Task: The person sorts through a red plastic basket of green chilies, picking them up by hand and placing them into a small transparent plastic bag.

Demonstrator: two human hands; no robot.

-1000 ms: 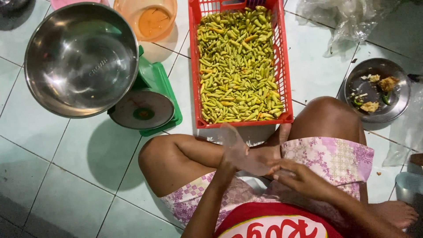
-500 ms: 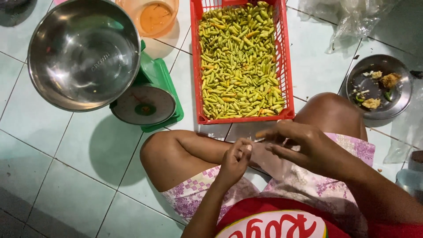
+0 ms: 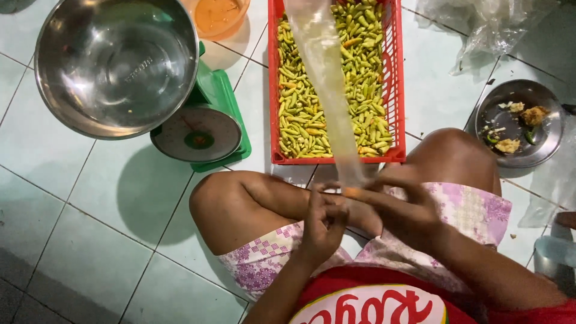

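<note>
Two hands meet low in the centre of the frame, above my crossed legs. My left hand (image 3: 321,225) is curled, fingertips pinching the lower end of a long clear plastic bag (image 3: 327,78). My right hand (image 3: 405,207) grips the same end from the right side, fingers closed on it. Bag runs up from my hands to the top centre of the frame, stretched and blurred, lying across the view of the red crate (image 3: 393,90). Something small and orange shows between my fingertips; can't tell what it is.

Crate sits upper centre, full of green chillies (image 3: 366,72), a few orange ones mixed in. Left of it, a green kitchen scale (image 3: 201,135) with a round dial, and a big steel bowl (image 3: 114,63) resting on top of it, upper left. Orange plastic container (image 3: 217,15) at top edge, between bowl and crate. Small metal plate (image 3: 519,123) with food scraps on the right. Crumpled clear plastic (image 3: 480,27) upper right. Pale green tiled floor (image 3: 90,240) all around.
</note>
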